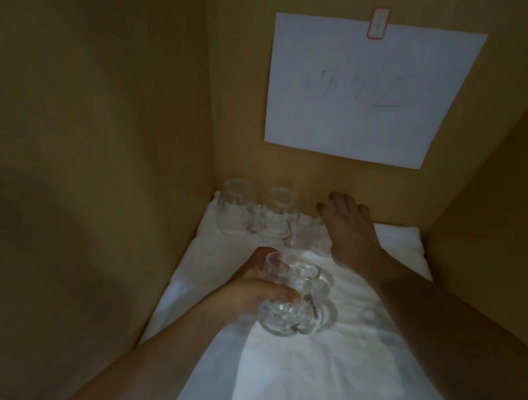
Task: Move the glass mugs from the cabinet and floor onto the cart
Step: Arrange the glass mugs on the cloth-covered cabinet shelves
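I look into a dim wooden cabinet lined with a white cloth (317, 386). My left hand (255, 289) grips a clear glass mug (291, 298), thumb across its side, held just above the cloth near the middle. Along the back wall stand two upside-down glass mugs (235, 208) (279, 216), with a third mug (313, 235) to their right. My right hand (348, 229) reaches over that third mug, fingers curling down onto its top. The cart is out of view.
Wooden cabinet walls close in on the left (97, 148), right (501, 210) and back. A white paper sheet (360, 92) with faint handwriting is taped to the back wall. The cloth runs toward me at the bottom.
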Demonstrator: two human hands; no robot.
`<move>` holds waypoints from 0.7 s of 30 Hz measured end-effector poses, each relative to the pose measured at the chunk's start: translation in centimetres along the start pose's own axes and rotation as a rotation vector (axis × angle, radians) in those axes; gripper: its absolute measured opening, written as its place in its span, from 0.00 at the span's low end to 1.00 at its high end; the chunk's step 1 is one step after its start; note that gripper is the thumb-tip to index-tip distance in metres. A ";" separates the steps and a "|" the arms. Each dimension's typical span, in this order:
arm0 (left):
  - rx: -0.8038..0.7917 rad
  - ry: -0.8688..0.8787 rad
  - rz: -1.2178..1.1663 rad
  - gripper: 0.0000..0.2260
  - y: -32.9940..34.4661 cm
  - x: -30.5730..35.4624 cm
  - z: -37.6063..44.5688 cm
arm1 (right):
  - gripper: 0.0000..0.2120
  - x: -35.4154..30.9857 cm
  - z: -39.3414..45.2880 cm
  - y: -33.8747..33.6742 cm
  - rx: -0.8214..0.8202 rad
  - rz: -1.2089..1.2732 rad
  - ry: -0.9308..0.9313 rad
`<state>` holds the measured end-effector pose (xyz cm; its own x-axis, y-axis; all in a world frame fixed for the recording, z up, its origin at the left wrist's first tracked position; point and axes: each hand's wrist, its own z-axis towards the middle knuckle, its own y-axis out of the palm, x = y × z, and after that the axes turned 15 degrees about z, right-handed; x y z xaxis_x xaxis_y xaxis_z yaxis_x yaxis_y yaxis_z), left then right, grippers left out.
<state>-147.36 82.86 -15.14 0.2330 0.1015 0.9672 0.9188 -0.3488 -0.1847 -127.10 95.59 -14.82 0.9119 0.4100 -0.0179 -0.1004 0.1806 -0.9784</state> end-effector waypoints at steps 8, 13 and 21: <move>-0.064 0.065 -0.007 0.28 0.0 0.7 0.0 | 0.47 -0.4 1.1 1.4 -0.048 0.076 -0.046; 0.034 0.026 -0.007 0.16 0.1 -0.2 0.1 | 0.43 -0.4 -1.7 0.7 0.195 0.506 0.102; 0.209 -0.068 -0.097 0.28 2.2 0.4 1.1 | 0.09 -1.8 -8.7 0.7 0.309 1.550 0.829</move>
<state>-144.89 83.11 -15.34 0.1552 0.1898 0.9695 0.9822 -0.1345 -0.1309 -125.38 87.17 -17.27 -0.1473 -0.1442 -0.9785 -0.9519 0.2894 0.1007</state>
